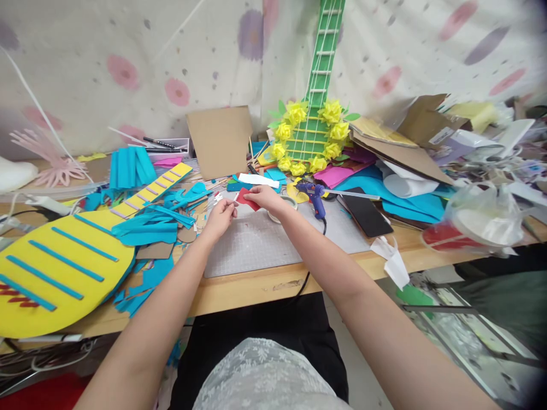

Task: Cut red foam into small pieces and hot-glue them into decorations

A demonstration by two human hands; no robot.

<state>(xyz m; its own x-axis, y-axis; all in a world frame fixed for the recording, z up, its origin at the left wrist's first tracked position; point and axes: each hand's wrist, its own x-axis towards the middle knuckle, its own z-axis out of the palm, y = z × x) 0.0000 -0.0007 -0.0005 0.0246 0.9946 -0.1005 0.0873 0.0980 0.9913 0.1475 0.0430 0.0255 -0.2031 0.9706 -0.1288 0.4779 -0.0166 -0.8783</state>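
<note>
My right hand (265, 197) pinches a small piece of red paper (248, 200) over the grey cutting mat (252, 245). Just to its left, my left hand (221, 217) is closed with its fingertips together beside the red paper. A small pale tip shows at those fingertips, too small to name. Under my right wrist a roll of tape (274, 217) lies partly hidden. A blue glue gun (317, 200) rests to the right of my hands, its cord running over the table's front edge. White paper strips (258, 180) lie just beyond my right hand.
A yellow cardboard guitar shape (72, 250) with blue strips lies at the left among blue scraps (149, 232). At the back stands a green guitar shape (323, 85) with yellow flowers. A black phone (366, 212) and a bagged red cup (448, 236) are on the right.
</note>
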